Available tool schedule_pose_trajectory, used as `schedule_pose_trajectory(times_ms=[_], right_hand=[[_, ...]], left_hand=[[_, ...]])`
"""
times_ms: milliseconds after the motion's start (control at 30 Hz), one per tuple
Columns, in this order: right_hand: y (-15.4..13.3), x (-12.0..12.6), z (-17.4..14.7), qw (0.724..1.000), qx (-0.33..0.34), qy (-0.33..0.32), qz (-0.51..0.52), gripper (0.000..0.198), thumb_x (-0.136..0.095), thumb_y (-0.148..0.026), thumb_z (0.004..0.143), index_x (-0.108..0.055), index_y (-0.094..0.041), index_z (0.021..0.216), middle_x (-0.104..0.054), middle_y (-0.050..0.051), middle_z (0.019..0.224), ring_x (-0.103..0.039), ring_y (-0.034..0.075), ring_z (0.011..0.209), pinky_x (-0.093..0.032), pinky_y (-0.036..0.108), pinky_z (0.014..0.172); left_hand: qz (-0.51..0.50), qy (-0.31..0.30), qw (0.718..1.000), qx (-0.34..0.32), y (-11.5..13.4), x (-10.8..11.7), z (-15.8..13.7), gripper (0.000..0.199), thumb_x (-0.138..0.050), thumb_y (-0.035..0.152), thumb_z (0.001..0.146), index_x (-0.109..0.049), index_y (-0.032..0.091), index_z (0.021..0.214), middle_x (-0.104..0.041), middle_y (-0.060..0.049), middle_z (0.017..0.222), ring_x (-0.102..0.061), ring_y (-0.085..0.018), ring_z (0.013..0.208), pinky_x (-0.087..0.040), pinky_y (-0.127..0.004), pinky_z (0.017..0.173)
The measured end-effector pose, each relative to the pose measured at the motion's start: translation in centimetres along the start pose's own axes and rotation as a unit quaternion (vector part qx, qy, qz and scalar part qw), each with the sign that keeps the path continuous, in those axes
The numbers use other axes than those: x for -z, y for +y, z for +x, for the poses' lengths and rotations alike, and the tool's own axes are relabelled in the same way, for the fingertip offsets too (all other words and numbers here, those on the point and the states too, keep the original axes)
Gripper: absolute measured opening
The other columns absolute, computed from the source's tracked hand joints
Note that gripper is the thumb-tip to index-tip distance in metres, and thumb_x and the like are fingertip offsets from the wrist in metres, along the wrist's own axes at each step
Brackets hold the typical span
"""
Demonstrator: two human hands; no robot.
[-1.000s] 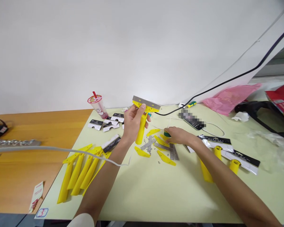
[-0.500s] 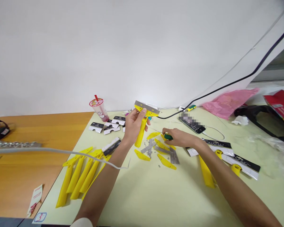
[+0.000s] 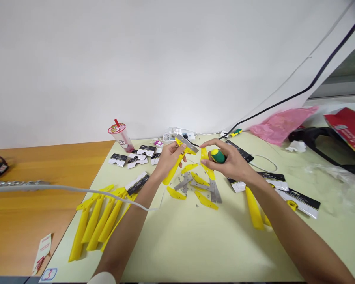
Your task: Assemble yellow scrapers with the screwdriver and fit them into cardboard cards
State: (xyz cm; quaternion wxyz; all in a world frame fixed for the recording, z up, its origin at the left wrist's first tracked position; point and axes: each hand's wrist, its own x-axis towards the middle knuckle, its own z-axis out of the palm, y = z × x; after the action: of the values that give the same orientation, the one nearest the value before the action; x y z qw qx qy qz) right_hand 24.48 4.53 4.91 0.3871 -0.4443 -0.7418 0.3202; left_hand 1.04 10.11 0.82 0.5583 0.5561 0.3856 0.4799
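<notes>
My left hand (image 3: 172, 157) is closed around a yellow scraper (image 3: 172, 173), its metal blade (image 3: 187, 143) tilted at the top. Close by on the right, my right hand (image 3: 229, 159) pinches a yellow plastic plate (image 3: 206, 163) upright between thumb and fingertips. A screwdriver with a green and yellow handle (image 3: 218, 156) is tucked in that same palm; its shaft is hidden. Beneath both hands lie loose yellow plates (image 3: 205, 200), grey metal blades (image 3: 215, 192) and several small screws or nuts, too small to tell which.
Several yellow scraper handles (image 3: 90, 225) lie at left, more yellow handles (image 3: 254, 209) at right. Black-and-white cards (image 3: 137, 183) are scattered about. A drink cup (image 3: 121, 138) stands at the back left. A phone (image 3: 239, 151), black cable (image 3: 272, 108) and pink bag (image 3: 281, 125) are at right.
My right hand has lifted a yellow plate from the pile and brought it up beside the scraper, screwdriver still in the palm. The scraper in my left hand has tilted.
</notes>
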Motion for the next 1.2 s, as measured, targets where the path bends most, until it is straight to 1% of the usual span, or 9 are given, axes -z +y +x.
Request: schedule_pose_trajectory(times_ms=[167, 267, 333, 433, 533, 667, 800, 900, 1200], right_hand=[[-0.21, -0.69, -0.21, 0.996, -0.016, 0.035, 0.083, 0.043, -0.085, -0.049, 0.092, -0.068, -0.029, 0.127, -0.052, -0.010, 0.066, -0.038, 0.008, 0.047, -0.031, 0.025, 0.046], [-0.15, -0.92, -0.27, 0.989, -0.038, 0.058, 0.132, 0.039, -0.089, -0.057, 0.087, -0.073, -0.025, 0.103, -0.056, -0.008, 0.060, -0.040, 0.008, 0.038, -0.029, 0.025, 0.039], [-0.10, -0.97, -0.27, 0.983, -0.047, 0.063, 0.167, 0.041, -0.084, -0.063, 0.091, -0.073, -0.023, 0.093, -0.058, -0.007, 0.053, -0.039, 0.008, 0.035, -0.027, 0.026, 0.038], [-0.01, -0.97, -0.24, 0.972, -0.023, 0.055, 0.228, 0.041, -0.076, -0.064, 0.098, -0.076, -0.023, 0.101, -0.071, -0.001, 0.060, -0.035, 0.007, 0.034, -0.026, 0.026, 0.038], [0.04, -1.03, -0.15, 0.967, -0.005, 0.092, 0.240, 0.037, -0.088, -0.056, 0.090, -0.078, -0.023, 0.105, -0.078, 0.002, 0.070, -0.038, 0.007, 0.034, -0.027, 0.027, 0.036], [-0.09, -1.10, 0.04, 0.957, -0.015, 0.167, 0.237, 0.033, -0.091, -0.050, 0.088, -0.075, -0.022, 0.086, -0.075, 0.001, 0.064, -0.043, 0.008, 0.033, -0.028, 0.027, 0.034], [-0.22, -0.96, 0.17, 0.939, -0.054, 0.220, 0.260, 0.038, -0.096, -0.047, 0.083, -0.069, -0.021, 0.073, -0.058, -0.005, 0.047, -0.040, 0.008, 0.032, -0.023, 0.025, 0.032], [-0.26, -0.89, 0.18, 0.931, -0.064, 0.235, 0.272, 0.036, -0.098, -0.044, 0.080, -0.071, -0.021, 0.075, -0.053, -0.007, 0.046, -0.039, 0.008, 0.032, -0.023, 0.025, 0.032], [-0.30, -1.05, 0.25, 0.930, -0.051, 0.235, 0.277, 0.026, -0.094, -0.038, 0.085, -0.074, -0.021, 0.083, -0.055, -0.007, 0.056, -0.039, 0.007, 0.033, -0.023, 0.028, 0.035]], left_hand=[[0.012, -0.011, 1.000, 0.003, -0.25, 0.06, 0.04, 0.048, -0.083, 0.062, 0.089, -0.070, 0.016, 0.095, -0.077, -0.008, 0.096, -0.067, -0.011, 0.059, -0.051, -0.021, 0.043], [0.010, -0.018, 1.000, 0.008, -0.19, 0.03, 0.01, 0.047, -0.083, 0.061, 0.089, -0.071, 0.017, 0.097, -0.078, -0.009, 0.098, -0.067, -0.011, 0.059, -0.051, -0.021, 0.043], [0.006, -0.021, 1.000, 0.012, -0.09, -0.02, -0.03, 0.046, -0.084, 0.060, 0.089, -0.071, 0.017, 0.097, -0.078, -0.008, 0.096, -0.067, -0.012, 0.059, -0.051, -0.022, 0.042], [0.004, -0.025, 1.000, 0.016, 0.04, -0.08, -0.09, 0.045, -0.083, 0.059, 0.089, -0.072, 0.017, 0.099, -0.075, -0.006, 0.087, -0.067, -0.013, 0.060, -0.051, -0.022, 0.042], [0.008, -0.027, 0.999, 0.019, 0.07, -0.08, -0.09, 0.044, -0.081, 0.058, 0.091, -0.072, 0.016, 0.100, -0.075, -0.006, 0.088, -0.067, -0.013, 0.060, -0.052, -0.022, 0.043], [0.021, -0.031, 0.999, 0.027, 0.00, -0.05, -0.06, 0.042, -0.081, 0.056, 0.091, -0.071, 0.016, 0.100, -0.077, -0.009, 0.095, -0.067, -0.013, 0.061, -0.051, -0.022, 0.043], [0.042, -0.042, 0.998, 0.035, -0.21, 0.06, -0.02, 0.041, -0.080, 0.056, 0.093, -0.071, 0.016, 0.098, -0.076, -0.008, 0.091, -0.067, -0.013, 0.060, -0.052, -0.022, 0.044], [0.060, -0.060, 0.996, 0.030, -0.30, 0.20, -0.01, 0.039, -0.078, 0.054, 0.096, -0.072, 0.016, 0.101, -0.075, -0.009, 0.092, -0.068, -0.013, 0.061, -0.051, -0.022, 0.044], [0.113, -0.091, 0.989, 0.043, 0.12, 0.51, -0.27, 0.040, -0.077, 0.056, 0.098, -0.069, 0.016, 0.097, -0.073, -0.007, 0.088, -0.067, -0.013, 0.061, -0.051, -0.023, 0.046]])
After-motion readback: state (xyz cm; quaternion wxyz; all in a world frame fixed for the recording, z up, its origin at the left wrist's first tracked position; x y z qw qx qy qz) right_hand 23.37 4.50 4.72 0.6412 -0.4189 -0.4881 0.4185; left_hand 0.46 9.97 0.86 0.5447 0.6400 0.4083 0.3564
